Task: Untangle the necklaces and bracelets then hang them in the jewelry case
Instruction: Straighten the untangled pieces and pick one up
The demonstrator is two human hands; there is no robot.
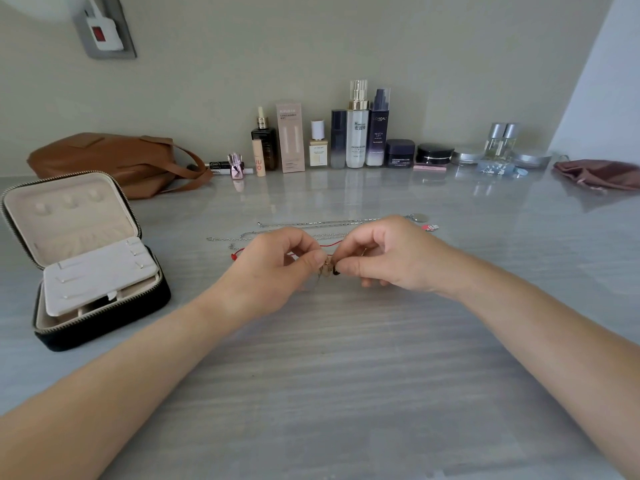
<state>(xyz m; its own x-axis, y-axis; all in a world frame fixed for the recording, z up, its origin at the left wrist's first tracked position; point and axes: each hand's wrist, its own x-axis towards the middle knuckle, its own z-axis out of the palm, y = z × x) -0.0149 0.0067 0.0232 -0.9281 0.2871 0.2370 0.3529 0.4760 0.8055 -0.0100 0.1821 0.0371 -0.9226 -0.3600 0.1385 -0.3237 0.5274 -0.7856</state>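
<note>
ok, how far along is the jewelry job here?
Done: two silver chains lie stretched out on the table, seemingly untangled. In hand: left hand and right hand both pinch a small rose-gold piece, near a red cord. Left: the hooks in the open jewelry case look bare, so all hanging remains.

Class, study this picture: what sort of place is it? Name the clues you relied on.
Most likely a dressing table or vanity counter: a row of skincare bottles stands along the wall, an open jewelry case sits on the left, and a brown handbag lies behind it.
</note>
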